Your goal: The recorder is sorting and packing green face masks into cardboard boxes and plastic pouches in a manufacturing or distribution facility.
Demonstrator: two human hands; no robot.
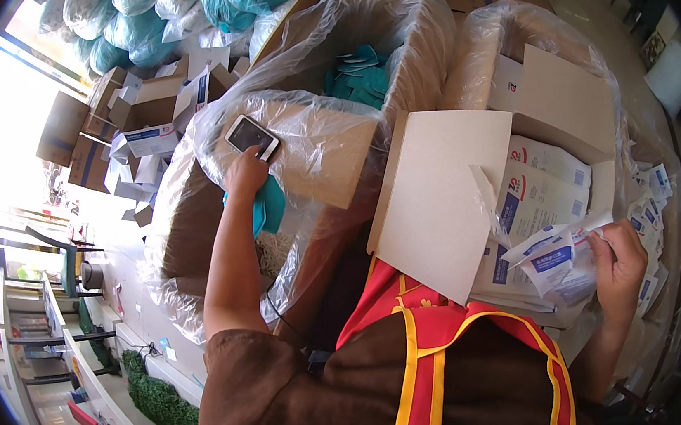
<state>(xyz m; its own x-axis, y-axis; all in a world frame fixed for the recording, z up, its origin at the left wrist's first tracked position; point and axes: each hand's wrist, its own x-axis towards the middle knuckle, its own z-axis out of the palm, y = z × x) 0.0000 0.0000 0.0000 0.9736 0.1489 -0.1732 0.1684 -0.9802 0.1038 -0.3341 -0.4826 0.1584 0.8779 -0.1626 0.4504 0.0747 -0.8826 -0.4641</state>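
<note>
My left hand (247,172) reaches forward with a fingertip on the lower edge of a white smartphone (248,135). The phone lies on a plastic-covered cardboard flap. Its other fingers are curled, and a teal cloth-like piece (270,206), resembling a folded face mask, shows under the hand and wrist. At the right, my right hand (622,266) pinches a crumpled white and blue plastic packet (557,260), which looks torn. Below and beside it stands an open white carton (456,192) with flat white and blue packs (542,191) inside.
A plastic-lined box (415,55) ahead holds teal pieces (361,77). Nearer, another lined box (181,237) stands under my left arm. Loose packets (647,209) lie at the right. Small cartons (151,108) and teal-filled bags (130,31) are piled at the back left.
</note>
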